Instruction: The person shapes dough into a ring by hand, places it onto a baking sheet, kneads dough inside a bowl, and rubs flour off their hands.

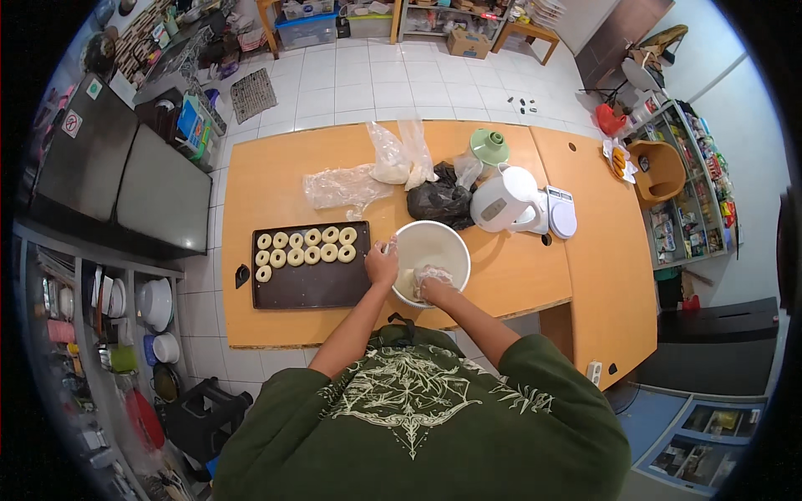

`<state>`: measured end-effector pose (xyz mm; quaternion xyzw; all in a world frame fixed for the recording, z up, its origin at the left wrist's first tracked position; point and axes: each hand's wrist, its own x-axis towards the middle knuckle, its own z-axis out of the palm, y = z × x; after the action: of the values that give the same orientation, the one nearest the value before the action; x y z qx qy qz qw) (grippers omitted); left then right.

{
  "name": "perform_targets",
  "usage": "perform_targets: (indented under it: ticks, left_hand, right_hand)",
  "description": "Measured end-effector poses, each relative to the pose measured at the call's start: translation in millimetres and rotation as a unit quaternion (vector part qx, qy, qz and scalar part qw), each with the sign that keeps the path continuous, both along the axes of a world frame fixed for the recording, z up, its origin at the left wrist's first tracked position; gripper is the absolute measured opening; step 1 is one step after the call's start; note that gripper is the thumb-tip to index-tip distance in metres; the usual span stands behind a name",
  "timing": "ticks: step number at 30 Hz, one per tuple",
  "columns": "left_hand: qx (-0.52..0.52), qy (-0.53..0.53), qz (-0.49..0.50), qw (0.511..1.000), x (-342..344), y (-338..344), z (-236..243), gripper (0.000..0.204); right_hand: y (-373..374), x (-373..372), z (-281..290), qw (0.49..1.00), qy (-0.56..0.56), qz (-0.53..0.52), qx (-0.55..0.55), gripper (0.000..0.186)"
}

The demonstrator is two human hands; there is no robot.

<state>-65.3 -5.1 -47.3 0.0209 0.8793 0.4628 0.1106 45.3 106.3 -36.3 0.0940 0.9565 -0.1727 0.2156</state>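
A white mixing bowl (458, 242) stands at the near edge of the table. My left hand (382, 264) grips its left rim, fingers closed over the edge. Down inside the bowl, my right hand (433, 285) is coated in pale dough or flour and closed on a lump of dough (407, 282); its fingertips are partly hidden. To the left lies a dark baking tray (322, 288) bearing rows of ring-shaped dough pieces (312, 254), with a single ring starting the nearest row.
Behind the bowl are a black plastic bag (440, 200), a white electric kettle (505, 199), a kitchen scale (562, 214) and a green-lidded container (489, 147). Clear bags (391, 155) with white powder and a flattened plastic sheet (344, 187) lie behind the tray.
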Motion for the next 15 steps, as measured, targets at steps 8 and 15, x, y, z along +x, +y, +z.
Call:
perform_targets:
  ticks: [8,15]
  left_hand:
    - [0.006,0.037,-0.010,0.999,3.3,-0.4,-5.1,0.044]
    - [0.009,0.020,-0.004,1.000,0.1,-4.6,-6.2,0.046]
  right_hand:
    - [-16.7,-20.3,-57.9,0.984,0.133,-0.115,-0.013,0.039]
    - [15.3,-54.9,-41.2,0.981,0.005,-0.145,-0.132,0.037]
